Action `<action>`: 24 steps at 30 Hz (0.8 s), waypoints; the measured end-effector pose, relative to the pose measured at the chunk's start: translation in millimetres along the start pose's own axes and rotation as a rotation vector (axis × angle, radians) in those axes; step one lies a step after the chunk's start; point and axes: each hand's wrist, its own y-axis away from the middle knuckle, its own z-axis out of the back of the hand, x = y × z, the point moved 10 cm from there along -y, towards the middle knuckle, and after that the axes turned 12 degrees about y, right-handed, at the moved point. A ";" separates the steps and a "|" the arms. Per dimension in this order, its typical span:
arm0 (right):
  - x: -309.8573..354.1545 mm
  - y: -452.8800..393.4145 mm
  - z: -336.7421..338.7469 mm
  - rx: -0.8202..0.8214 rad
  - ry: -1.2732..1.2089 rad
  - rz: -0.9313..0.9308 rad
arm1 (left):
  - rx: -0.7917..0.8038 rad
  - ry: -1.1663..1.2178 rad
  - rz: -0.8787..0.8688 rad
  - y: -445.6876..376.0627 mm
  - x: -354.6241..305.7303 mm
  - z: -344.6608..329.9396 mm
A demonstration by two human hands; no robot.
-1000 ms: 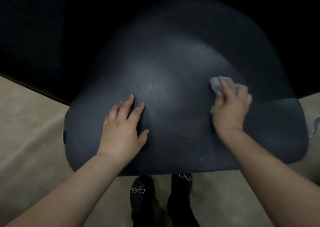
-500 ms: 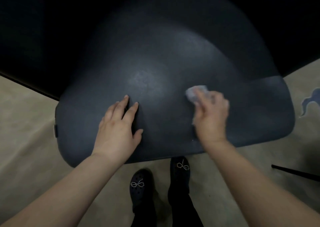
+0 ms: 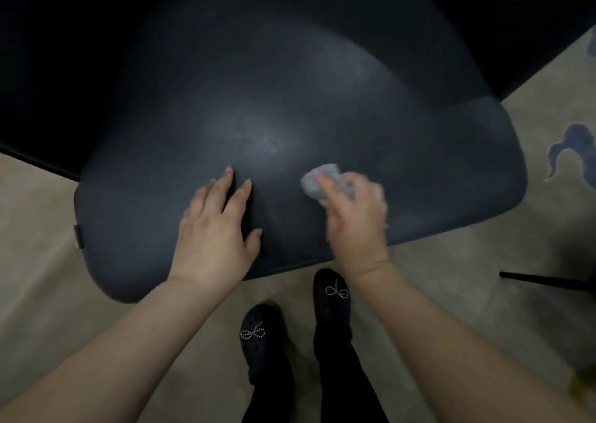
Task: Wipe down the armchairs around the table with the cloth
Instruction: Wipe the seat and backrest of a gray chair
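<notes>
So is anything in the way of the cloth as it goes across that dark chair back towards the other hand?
Only the left hand itself, lying flat on the dark blue armchair back. The stretch between it and the pale grey cloth, bunched under the right hand, looks bare.

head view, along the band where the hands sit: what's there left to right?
Beige floor → chair's left edge → left hand, flat on the chair → cloth → right hand, gripping the cloth → chair's right edge → blue floor motif.
</notes>
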 end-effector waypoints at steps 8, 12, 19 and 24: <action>-22.0 32.8 -3.6 -0.011 -0.076 -0.208 | 0.016 -0.004 -0.022 3.1 -17.5 -13.5; 23.3 54.7 -12.5 0.049 -0.061 0.030 | -0.012 -0.002 -0.053 -0.1 -24.3 -16.3; -53.4 32.9 6.3 -0.057 0.001 -0.177 | -0.046 -0.005 -0.079 -5.0 -26.9 -16.4; 5.4 22.9 -4.2 -0.007 -0.046 0.011 | -0.069 -0.002 -0.071 -7.7 -31.1 -17.2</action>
